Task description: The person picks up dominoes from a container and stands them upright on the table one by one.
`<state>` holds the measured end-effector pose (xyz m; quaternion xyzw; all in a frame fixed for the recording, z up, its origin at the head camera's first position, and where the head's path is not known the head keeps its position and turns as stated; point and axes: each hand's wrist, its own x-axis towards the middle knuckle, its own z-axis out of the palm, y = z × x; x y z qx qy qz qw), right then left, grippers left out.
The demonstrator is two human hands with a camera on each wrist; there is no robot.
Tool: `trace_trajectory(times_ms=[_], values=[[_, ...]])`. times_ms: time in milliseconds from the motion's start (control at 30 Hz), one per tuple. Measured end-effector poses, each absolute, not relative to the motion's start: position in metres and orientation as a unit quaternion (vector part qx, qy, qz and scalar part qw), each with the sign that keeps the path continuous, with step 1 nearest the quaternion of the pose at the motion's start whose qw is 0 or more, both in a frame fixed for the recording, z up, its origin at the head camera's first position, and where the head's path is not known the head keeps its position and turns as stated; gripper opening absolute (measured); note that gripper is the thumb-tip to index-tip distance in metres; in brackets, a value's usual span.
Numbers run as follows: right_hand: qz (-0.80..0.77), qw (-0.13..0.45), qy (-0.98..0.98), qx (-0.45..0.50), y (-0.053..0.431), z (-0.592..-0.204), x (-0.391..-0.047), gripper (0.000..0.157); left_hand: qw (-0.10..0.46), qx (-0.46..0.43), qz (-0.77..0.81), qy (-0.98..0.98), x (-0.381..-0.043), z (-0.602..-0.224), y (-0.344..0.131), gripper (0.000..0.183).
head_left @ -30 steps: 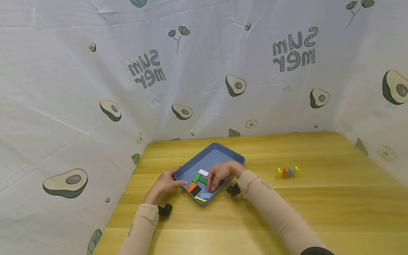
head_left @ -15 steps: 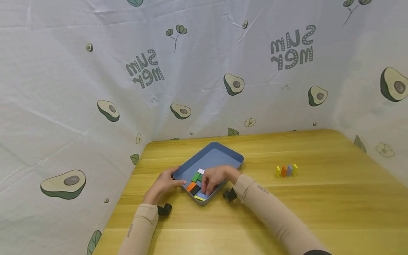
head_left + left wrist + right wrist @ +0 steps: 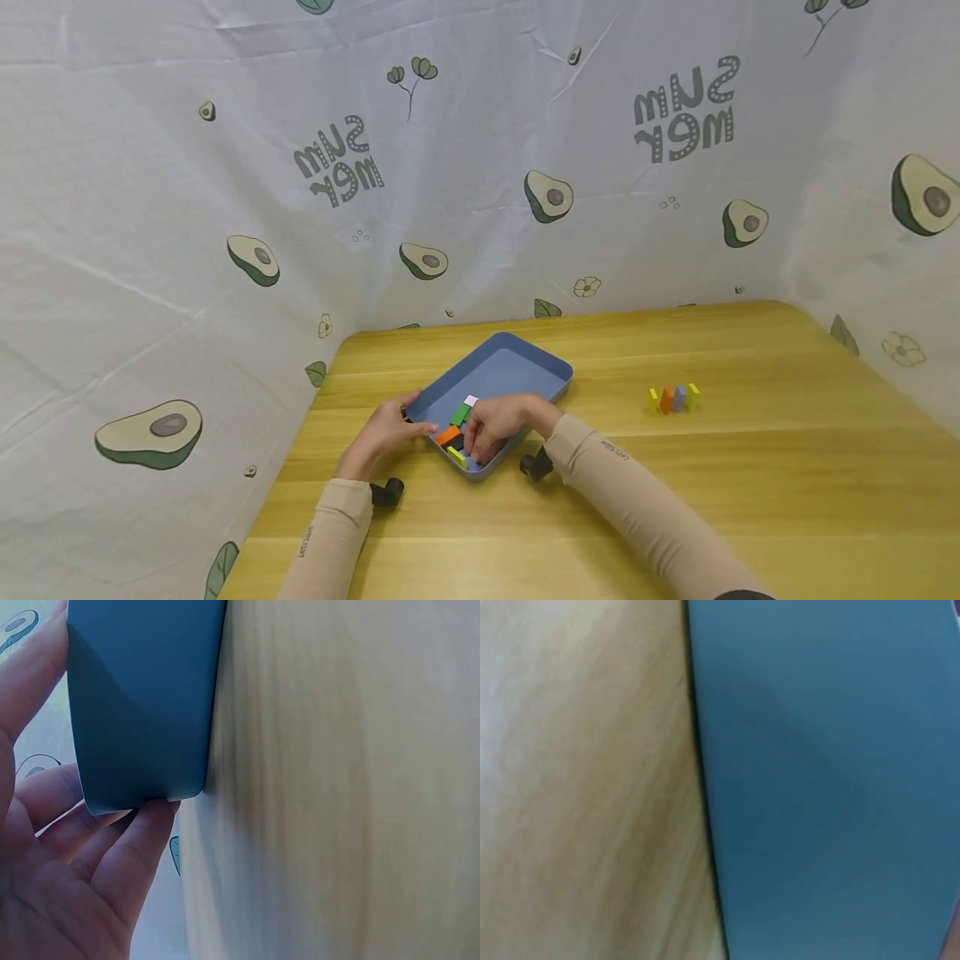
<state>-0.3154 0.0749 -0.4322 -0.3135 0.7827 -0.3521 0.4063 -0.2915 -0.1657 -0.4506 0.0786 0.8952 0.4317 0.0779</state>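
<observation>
A blue rectangular tray (image 3: 504, 371) stands on the wooden table, with small coloured blocks in its near end. My left hand (image 3: 388, 425) grips its left corner, thumb over the rim; in the left wrist view the fingers curl round the tray corner (image 3: 142, 705). My right hand (image 3: 495, 422) reaches into the tray, bent fingertips down among the blocks. By them lie a yellow block (image 3: 457, 457), an orange block (image 3: 447, 437), a green block (image 3: 461, 414) and a white block (image 3: 471, 401). A blue block is partly hidden under the fingers; I cannot tell whether they pinch it.
To the right on the table (image 3: 600, 517), several small blocks stand upright in a row: yellow, an orange block (image 3: 666, 401), a blue block (image 3: 679, 398), yellow. A white curtain (image 3: 480, 167) with avocado prints hangs behind. The tray's outer wall (image 3: 825, 780) fills much of the right wrist view.
My right hand has moved left and toward the tray's near corner. The yellow and orange blocks there have shifted and turned a little. The left hand keeps its place on the tray.
</observation>
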Motion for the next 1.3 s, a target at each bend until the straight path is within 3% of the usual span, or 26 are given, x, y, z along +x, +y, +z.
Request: trace_trajectory(times_ms=[233, 800, 1300], values=[[-0.384, 0.408, 0.77, -0.306, 0.074, -0.435, -0.314, 0.01, 0.078, 0.079, 0.426, 0.898, -0.291, -0.45, -0.165, 0.083], [-0.298, 0.277, 0.867, -0.286, 0.052, -0.429, -0.29, 0.017, 0.085, 0.065, 0.419, 0.902, -0.288, -0.447, -0.165, 0.083], [-0.276, 0.242, 0.889, -0.274, 0.052, -0.431, -0.282, 0.014, 0.084, 0.076, 0.418, 0.902, -0.289, -0.448, -0.166, 0.083]])
